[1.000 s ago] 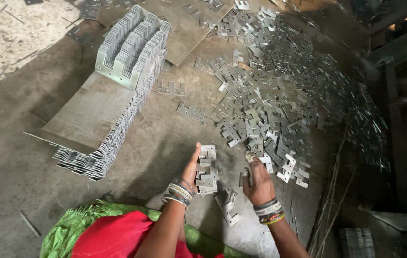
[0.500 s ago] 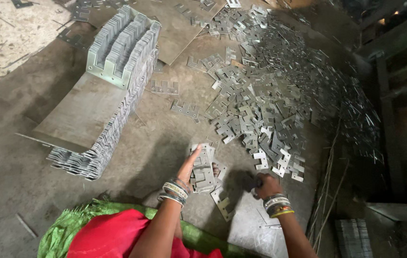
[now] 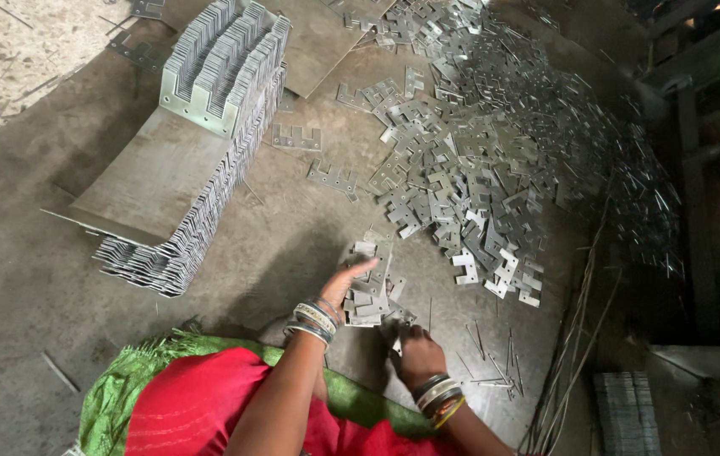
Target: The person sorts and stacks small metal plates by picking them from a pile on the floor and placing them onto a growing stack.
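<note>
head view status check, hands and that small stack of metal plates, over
Left hand holding small stack of metal plates. Right hand closed just below it, contents unclear. Loose plate heap close beyond.

No packages, labels, signs or screens show anywhere in this view.
</note>
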